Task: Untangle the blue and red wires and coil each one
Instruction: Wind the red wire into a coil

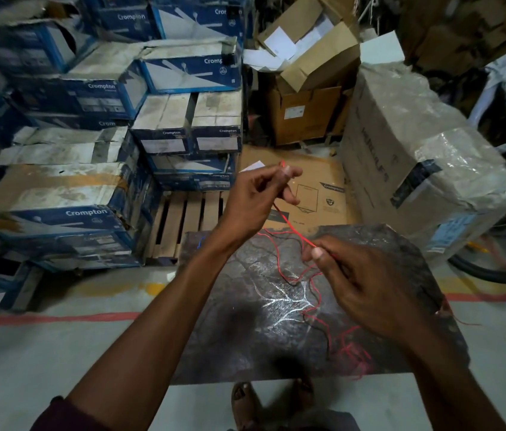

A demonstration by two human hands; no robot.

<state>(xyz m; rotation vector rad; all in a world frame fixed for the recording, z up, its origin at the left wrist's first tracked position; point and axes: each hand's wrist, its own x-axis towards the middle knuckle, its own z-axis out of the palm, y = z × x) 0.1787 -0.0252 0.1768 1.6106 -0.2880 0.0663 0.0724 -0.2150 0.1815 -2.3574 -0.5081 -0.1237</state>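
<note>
A thin red wire (290,227) runs taut between my two hands above a dark stone-like slab (245,337). My left hand (258,194) is raised and pinches the wire's end between thumb and fingers. Lower and to the right, my right hand (360,284) pinches the same wire at its fingertips. The rest of the red wire lies in loose tangled loops on the slab, ending in a bunch (351,353) near its front right corner. A bit of blue wire (201,242) shows at the slab's far left edge, mostly hidden behind my left forearm.
Stacks of blue Crompton boxes (90,213) fill the left and back. A wooden pallet (183,222) and flat cardboard (317,194) lie beyond the slab. A large wrapped carton (416,169) stands at the right. My sandalled feet (245,402) show below the slab.
</note>
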